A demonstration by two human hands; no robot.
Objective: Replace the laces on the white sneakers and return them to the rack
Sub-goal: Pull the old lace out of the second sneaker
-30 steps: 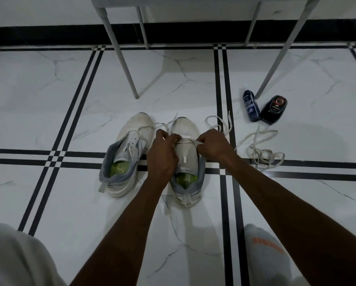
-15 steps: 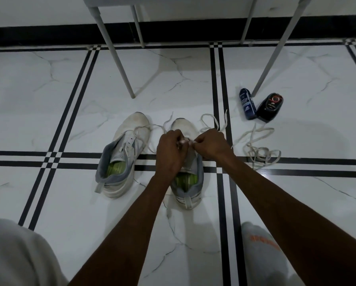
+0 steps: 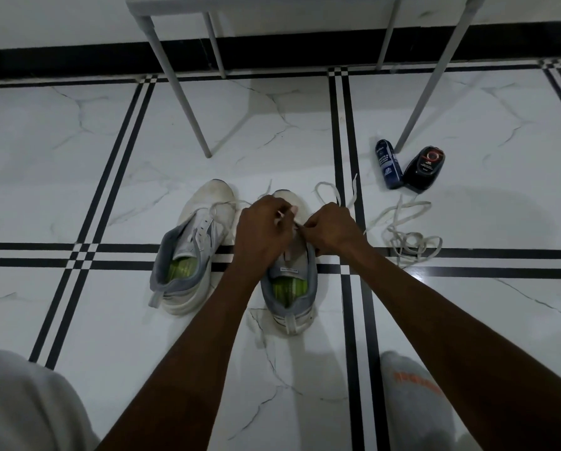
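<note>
Two white sneakers with grey collars and green insoles stand side by side on the tiled floor. The left sneaker (image 3: 194, 255) has a lace threaded partway. Over the right sneaker (image 3: 290, 288) both my hands meet above its tongue. My left hand (image 3: 264, 231) pinches a white lace (image 3: 326, 190) near the toe, and my right hand (image 3: 333, 231) pinches the same lace close by. The lace's loose ends trail past the toe. A separate loose lace (image 3: 409, 236) lies tangled on the floor to the right.
A grey metal rack (image 3: 181, 83) stands on thin legs behind the sneakers, its shelf at the top edge. A blue bottle (image 3: 387, 164) and a black bottle (image 3: 425, 169) lie by its right front leg. My knees show at the bottom corners.
My hands drew together over the right sneaker, from its two sides to the middle, and shifted slightly toward the toe. The lace between them has shortened.
</note>
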